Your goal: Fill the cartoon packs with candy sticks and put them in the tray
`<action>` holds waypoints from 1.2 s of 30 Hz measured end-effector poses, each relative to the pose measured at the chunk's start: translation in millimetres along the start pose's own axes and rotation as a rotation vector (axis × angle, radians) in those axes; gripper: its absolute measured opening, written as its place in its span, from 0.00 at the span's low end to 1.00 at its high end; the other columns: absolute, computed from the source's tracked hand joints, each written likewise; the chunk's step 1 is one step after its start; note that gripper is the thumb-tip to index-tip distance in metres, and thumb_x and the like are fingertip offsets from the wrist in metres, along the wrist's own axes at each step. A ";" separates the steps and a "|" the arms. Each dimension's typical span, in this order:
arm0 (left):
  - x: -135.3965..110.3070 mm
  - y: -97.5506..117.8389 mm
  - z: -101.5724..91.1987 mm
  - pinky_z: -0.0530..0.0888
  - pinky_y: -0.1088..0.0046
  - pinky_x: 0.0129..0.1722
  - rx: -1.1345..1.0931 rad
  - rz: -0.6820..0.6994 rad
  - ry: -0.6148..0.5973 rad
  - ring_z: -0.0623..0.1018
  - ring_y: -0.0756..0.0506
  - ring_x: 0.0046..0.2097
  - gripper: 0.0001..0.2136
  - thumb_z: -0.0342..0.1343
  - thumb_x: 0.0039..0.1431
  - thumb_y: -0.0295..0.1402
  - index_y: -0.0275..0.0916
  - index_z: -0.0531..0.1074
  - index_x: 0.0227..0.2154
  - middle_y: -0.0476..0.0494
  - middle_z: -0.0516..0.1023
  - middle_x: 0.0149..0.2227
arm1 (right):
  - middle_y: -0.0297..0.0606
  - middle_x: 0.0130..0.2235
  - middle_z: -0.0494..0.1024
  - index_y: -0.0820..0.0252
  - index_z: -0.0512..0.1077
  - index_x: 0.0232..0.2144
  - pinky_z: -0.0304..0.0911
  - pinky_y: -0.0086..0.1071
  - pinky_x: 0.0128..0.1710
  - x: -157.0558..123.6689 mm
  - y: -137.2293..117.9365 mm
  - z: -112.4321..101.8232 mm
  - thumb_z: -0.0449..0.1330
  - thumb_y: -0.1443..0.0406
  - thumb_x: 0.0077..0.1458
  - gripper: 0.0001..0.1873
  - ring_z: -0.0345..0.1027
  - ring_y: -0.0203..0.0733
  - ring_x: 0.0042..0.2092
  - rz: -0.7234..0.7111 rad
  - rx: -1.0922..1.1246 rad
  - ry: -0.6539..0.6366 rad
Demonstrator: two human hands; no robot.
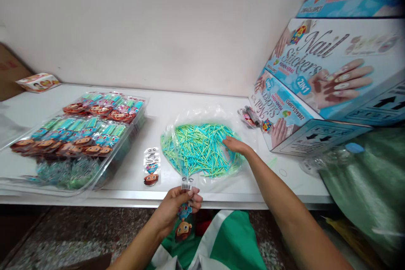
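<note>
My left hand (pixel 177 204) pinches a small clear pouch (pixel 184 228) printed with a cartoon face, beyond the table's front edge. The pouch hangs face-down from the fingers, its top towards the table. A large clear plastic bag (pixel 205 114) lies open on the table, full of thin blue and green sticks (pixel 202 147). At its right side, my right hand (pixel 236 145) reaches in among the sticks, its fingertips partly hidden; whether they grip any I cannot tell. A flat pouch (pixel 151 166) of the same print lies left of the bag.
On the left, a clear plastic tray (pixel 110 164) holds several filled pouches in rows. Dark pouches (pixel 249 117) lie near stacked nail sticker boxes (pixel 329 67) on the right. A plastic bottle (pixel 332 156) lies beside a green sack (pixel 370 177). A small box (pixel 38 82) sits back left.
</note>
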State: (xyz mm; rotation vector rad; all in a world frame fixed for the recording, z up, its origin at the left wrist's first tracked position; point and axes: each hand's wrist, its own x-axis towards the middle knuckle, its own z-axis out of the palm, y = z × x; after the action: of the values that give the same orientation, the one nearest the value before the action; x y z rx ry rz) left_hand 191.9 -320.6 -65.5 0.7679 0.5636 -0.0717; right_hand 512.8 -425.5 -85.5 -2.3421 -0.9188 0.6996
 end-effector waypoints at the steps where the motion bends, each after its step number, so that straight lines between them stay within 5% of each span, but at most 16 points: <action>1: 2.9 7.2 1.2 0.72 0.73 0.33 0.006 0.030 0.002 0.77 0.48 0.30 0.13 0.62 0.49 0.35 0.30 0.74 0.35 0.37 0.78 0.32 | 0.36 0.24 0.70 0.61 0.61 0.26 0.62 0.30 0.27 -1.9 -1.1 1.4 0.49 0.61 0.59 0.12 0.65 0.36 0.26 -0.016 0.076 -0.013; 7: 29.8 49.4 9.4 0.72 0.70 0.35 0.096 0.208 0.047 0.77 0.47 0.30 0.15 0.63 0.47 0.36 0.30 0.74 0.36 0.37 0.79 0.32 | 0.27 0.26 0.61 0.57 0.53 0.29 0.58 0.26 0.24 -18.8 -13.0 11.4 0.50 0.54 0.55 0.14 0.56 0.29 0.23 -0.122 0.570 -0.107; 14: 106.7 92.7 41.8 0.71 0.66 0.42 0.147 0.614 0.279 0.77 0.46 0.34 0.17 0.60 0.48 0.42 0.31 0.72 0.35 0.39 0.78 0.32 | 0.30 0.29 0.62 0.58 0.58 0.28 0.59 0.29 0.29 -57.6 -37.6 18.3 0.55 0.51 0.53 0.18 0.57 0.30 0.27 -0.206 0.789 -0.299; 18: 138.0 88.7 76.6 0.70 0.65 0.43 0.190 0.629 0.158 0.77 0.45 0.35 0.17 0.57 0.52 0.43 0.32 0.72 0.36 0.38 0.78 0.32 | 0.30 0.25 0.64 0.58 0.62 0.27 0.58 0.30 0.31 -68.2 -54.8 25.6 0.51 0.51 0.57 0.17 0.58 0.32 0.27 -0.307 0.605 -0.447; 22: 142.8 71.1 92.6 0.71 0.65 0.41 0.236 0.553 0.024 0.77 0.44 0.34 0.18 0.57 0.52 0.44 0.31 0.72 0.36 0.38 0.79 0.30 | 0.30 0.23 0.67 0.58 0.61 0.26 0.59 0.30 0.29 -70.8 -63.8 30.4 0.48 0.53 0.59 0.17 0.62 0.34 0.26 -0.355 0.390 -0.446; 25: 136.2 68.6 83.7 0.71 0.66 0.40 0.248 0.555 0.087 0.77 0.44 0.35 0.18 0.58 0.50 0.44 0.32 0.73 0.36 0.38 0.79 0.31 | 0.33 0.26 0.72 0.59 0.63 0.29 0.62 0.29 0.31 -68.8 -50.9 24.6 0.47 0.55 0.60 0.15 0.67 0.36 0.29 -0.290 0.245 -0.419; 29: 122.2 73.2 58.9 0.71 0.68 0.39 0.215 0.565 0.198 0.77 0.46 0.34 0.19 0.60 0.48 0.45 0.32 0.73 0.35 0.39 0.79 0.32 | 0.42 0.34 0.74 0.63 0.63 0.37 0.61 0.29 0.28 -55.1 -11.2 6.2 0.36 0.57 0.64 0.20 0.68 0.38 0.31 0.018 0.013 -0.133; 36: 97.5 53.5 36.0 0.71 0.71 0.34 0.175 0.383 0.183 0.76 0.48 0.28 0.18 0.61 0.47 0.42 0.30 0.72 0.34 0.41 0.78 0.28 | 0.58 0.43 0.74 0.70 0.66 0.41 0.58 0.33 0.37 -24.9 11.0 24.5 0.50 0.62 0.59 0.15 0.68 0.50 0.44 0.207 -0.301 -0.051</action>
State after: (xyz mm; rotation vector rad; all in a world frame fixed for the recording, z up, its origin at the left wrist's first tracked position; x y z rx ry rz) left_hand 305.3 -292.6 -60.0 1.0485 0.5795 0.3098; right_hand 486.6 -443.6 -103.7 -2.7266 -0.8603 0.7488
